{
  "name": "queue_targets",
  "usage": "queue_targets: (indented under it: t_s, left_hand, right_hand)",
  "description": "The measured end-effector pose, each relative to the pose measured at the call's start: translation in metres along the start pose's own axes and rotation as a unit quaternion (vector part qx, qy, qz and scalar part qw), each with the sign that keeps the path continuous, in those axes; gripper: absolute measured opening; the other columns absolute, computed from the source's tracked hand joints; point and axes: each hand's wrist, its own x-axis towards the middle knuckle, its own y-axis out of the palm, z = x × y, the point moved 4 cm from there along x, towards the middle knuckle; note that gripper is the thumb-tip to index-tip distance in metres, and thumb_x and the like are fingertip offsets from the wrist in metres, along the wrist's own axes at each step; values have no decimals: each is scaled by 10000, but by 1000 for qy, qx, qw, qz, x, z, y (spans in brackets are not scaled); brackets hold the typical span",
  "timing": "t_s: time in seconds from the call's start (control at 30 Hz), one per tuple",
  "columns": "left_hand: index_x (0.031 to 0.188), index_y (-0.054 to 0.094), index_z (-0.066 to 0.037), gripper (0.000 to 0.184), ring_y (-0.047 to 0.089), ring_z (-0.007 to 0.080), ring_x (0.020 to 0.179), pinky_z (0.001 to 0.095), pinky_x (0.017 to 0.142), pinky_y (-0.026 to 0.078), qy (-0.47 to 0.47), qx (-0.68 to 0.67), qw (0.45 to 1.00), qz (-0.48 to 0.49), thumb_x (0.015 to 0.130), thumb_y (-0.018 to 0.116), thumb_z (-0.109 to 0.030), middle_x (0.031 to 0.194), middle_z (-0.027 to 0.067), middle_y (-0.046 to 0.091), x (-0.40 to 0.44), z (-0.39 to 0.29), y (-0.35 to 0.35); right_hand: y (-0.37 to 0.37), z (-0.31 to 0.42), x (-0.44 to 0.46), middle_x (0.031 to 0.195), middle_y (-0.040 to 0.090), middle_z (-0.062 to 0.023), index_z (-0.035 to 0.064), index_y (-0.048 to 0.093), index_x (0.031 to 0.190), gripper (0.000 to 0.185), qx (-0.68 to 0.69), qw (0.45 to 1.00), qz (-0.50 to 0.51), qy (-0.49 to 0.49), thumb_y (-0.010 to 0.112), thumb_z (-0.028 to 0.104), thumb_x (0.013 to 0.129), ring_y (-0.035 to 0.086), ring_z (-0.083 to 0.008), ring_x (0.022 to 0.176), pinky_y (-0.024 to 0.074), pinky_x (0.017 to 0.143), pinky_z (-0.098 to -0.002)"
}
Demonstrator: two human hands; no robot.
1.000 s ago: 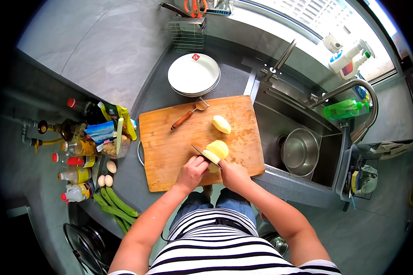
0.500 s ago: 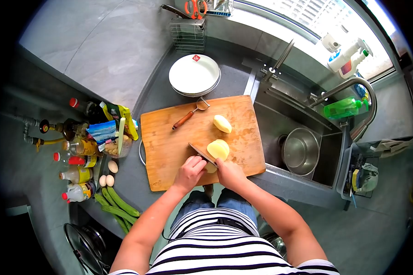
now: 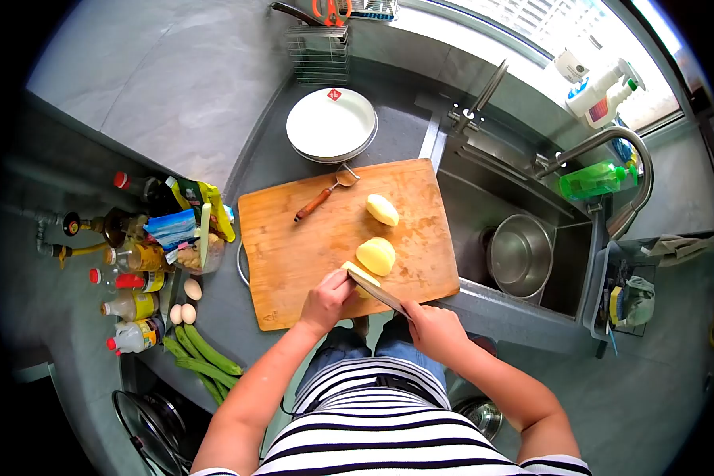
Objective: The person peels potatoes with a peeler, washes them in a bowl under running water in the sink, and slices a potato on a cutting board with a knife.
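My right hand [image 3: 439,331] is closed round the handle of a kitchen knife [image 3: 382,296], whose blade points up and left over the cutting board's near edge. Under the fingers of my left hand [image 3: 326,305] is a pale yellow potato piece [image 3: 359,273], held against the wooden cutting board [image 3: 293,262]. The blade lies against this piece and hides part of it. Just beyond it sits a cut peeled potato [image 3: 375,256], and farther up another peeled potato [image 3: 382,210]. A peeler [image 3: 316,205] with a wooden handle lies at the board's upper middle.
White plates [image 3: 331,123] are stacked behind the board. At the right, a metal pot [image 3: 520,255] stands in the sink [image 3: 472,190]. Eggs [image 3: 189,313], green gourds [image 3: 206,353], bottles [image 3: 139,335] and food bags [image 3: 206,208] line the left side.
My right hand has moved right and slightly down, drawing the knife handle away from my left hand. More of the blade and the potato piece shows. The view has shifted slightly.
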Motion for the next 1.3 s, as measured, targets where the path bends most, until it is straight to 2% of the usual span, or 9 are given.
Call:
queue_targets:
  t_s: [0.13, 0.43, 0.63, 0.73, 0.83, 0.93, 1.03, 1.13, 1.3]
  left_hand:
    - [965, 646, -28, 234, 608, 314, 945, 372, 785, 514, -6, -8, 1000, 4, 741, 696, -72, 1007, 110, 624, 3, -2, -1]
    - [981, 650, -31, 258, 607, 323, 955, 374, 796, 512, 10, -11, 1000, -14, 730, 698, -63, 1024, 114, 631, 2, -1, -2]
    - [1000, 655, -43, 283, 604, 318, 951, 374, 797, 514, -15, 2, 1000, 2, 722, 702, -68, 1028, 116, 637, -2, 2, 0]
    - [962, 647, -45, 265, 601, 311, 910, 374, 770, 512, -20, 7, 1000, 1, 706, 711, -64, 985, 109, 631, 0, -2, -1]
    - [927, 613, -71, 233, 586, 261, 879, 363, 726, 514, -1, 20, 1000, 23, 709, 693, -54, 925, 66, 591, 3, -4, -2]
    - [863, 580, -67, 215, 575, 266, 859, 368, 708, 503, 12, 1, 1000, -8, 688, 705, -45, 872, 70, 564, 5, -6, -4]
    - [895, 623, -51, 244, 583, 300, 861, 376, 744, 503, -5, -4, 1000, -2, 674, 728, -51, 871, 100, 587, 4, -7, -5]
    - [932, 616, -63, 250, 585, 285, 917, 362, 756, 516, 1, 17, 1000, -4, 696, 697, -44, 919, 77, 592, 4, -8, -3]
    - [1037, 647, -65, 314, 593, 304, 991, 364, 804, 523, -6, -5, 1000, -16, 724, 673, -48, 1032, 93, 617, -3, 0, -1]
  right_hand:
    - [0, 0, -1, 695, 622, -173, 32, 488, 968, 185, 3, 1000, 14, 11, 566, 88, 809, 625, -372, 648, 479, 561, -487]
    - [0, 4, 11, 664, 606, -197, 15, 488, 904, 139, -3, 998, 50, 28, 561, 66, 797, 613, -398, 637, 476, 565, -500]
    - [23, 2, 38, 677, 604, -207, 33, 492, 941, 130, 21, 999, 35, 29, 541, 70, 826, 599, -418, 654, 459, 582, -521]
    - [35, 2, 55, 696, 612, -211, 32, 490, 944, 128, 18, 1000, 4, 23, 532, 70, 829, 603, -419, 664, 458, 589, -525]
    - [47, -4, 67, 719, 620, -213, 31, 491, 959, 142, 15, 999, 14, 29, 530, 72, 828, 607, -420, 677, 460, 597, -526]
    - [52, -7, 69, 727, 623, -211, 34, 493, 972, 156, 14, 1000, -3, 26, 534, 72, 826, 608, -420, 686, 462, 602, -521]
    - [56, -11, 68, 730, 626, -201, 44, 498, 985, 166, 20, 1000, -16, 11, 539, 76, 827, 609, -414, 691, 461, 601, -516]
    - [47, -10, 60, 736, 628, -191, 58, 509, 1029, 195, 41, 998, -43, -26, 541, 89, 839, 610, -403, 688, 460, 594, -507]
    - [12, 1, 19, 730, 631, -173, 56, 504, 1007, 193, 45, 998, -40, -21, 555, 105, 827, 617, -375, 675, 470, 581, -491]
